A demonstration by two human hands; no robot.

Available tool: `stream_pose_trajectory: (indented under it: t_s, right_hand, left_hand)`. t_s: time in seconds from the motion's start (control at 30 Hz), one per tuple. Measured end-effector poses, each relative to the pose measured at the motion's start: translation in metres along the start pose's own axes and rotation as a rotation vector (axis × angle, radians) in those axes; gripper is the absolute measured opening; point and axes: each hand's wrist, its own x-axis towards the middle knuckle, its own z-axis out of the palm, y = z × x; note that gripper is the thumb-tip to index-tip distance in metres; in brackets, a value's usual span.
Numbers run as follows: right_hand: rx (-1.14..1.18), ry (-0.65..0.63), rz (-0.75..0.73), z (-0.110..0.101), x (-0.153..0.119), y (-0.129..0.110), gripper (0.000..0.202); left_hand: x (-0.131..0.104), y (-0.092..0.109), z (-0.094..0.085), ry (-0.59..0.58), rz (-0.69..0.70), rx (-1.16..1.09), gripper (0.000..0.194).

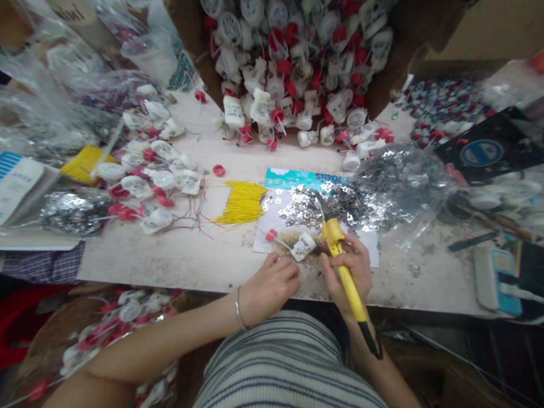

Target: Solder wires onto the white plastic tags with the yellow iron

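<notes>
My right hand (pixel 352 266) is wrapped round the yellow handle of a soldering iron (pixel 346 272). Its thin metal tip points up and away, over a heap of small shiny metal pieces (pixel 340 204). Curled on the near edge of the table, my left hand (pixel 272 283) has its fingers pressed together; what they hold, if anything, is hidden. Just beyond those fingers lies a white plastic part (pixel 303 246), joined by a thin stem to a red cap (pixel 271 234). To the left of the metal pieces is a bundle of yellow wires (pixel 244 203).
A cardboard box (pixel 187 34) spilling white and red parts stands at the back. More wired parts (pixel 157 175) are piled at left. A clear plastic bag (pixel 408 187) of metal pieces lies right, with a white-and-blue power strip (pixel 497 280) near the right edge.
</notes>
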Motion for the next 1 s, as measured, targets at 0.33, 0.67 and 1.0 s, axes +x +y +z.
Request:
stream_pose_trajectory:
  t_s: [0.33,0.67,1.0]
  right_hand:
    - [0.149,-0.063,-0.065,-0.025,-0.021,-0.013,0.043]
    - [0.029,-0.369,-0.048,-0.086,-0.029,-0.032,0.040]
    - [-0.041,-0.404,-0.104,-0.086,-0.029,-0.033,0.042]
  left_hand:
    - [0.012,-0.007,-0.015,0.351,-0.410,-0.088,0.013]
    - [0.025,-0.007,-0.014,0.363,-0.463,-0.073,0.015]
    - [0.027,-0.007,-0.020,0.293,-0.478,-0.072,0.015]
